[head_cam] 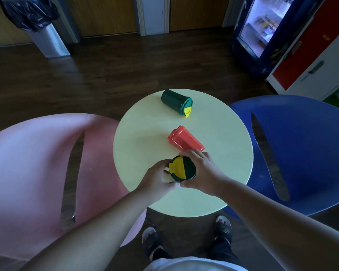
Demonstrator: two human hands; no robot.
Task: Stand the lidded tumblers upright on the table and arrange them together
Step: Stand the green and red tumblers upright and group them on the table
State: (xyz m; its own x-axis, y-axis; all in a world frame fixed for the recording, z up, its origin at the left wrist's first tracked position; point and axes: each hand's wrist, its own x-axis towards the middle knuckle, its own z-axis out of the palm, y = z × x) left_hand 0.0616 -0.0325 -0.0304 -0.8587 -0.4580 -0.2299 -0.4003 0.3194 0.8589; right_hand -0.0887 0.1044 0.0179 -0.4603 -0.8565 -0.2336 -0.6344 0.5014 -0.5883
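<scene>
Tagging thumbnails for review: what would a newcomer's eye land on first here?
The left hand and right hand grip the near green tumbler at the near edge of the table, its yellow-and-green lid facing up. Beyond it the red tumbler lies on its side mid-table and the far green tumbler on its side near the far edge. A pink chair left and a blue chair right flank the table.

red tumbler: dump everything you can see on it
The red tumbler looks like smooth plastic, red all over, with its lid on. It lies on its side near the middle of the round pale yellow table, wider lidded end toward the far left, narrower base toward the right hand, which grips the held green tumbler. Whether that hand's fingers touch the base cannot be told. It lies apart from the far green tumbler.
</scene>
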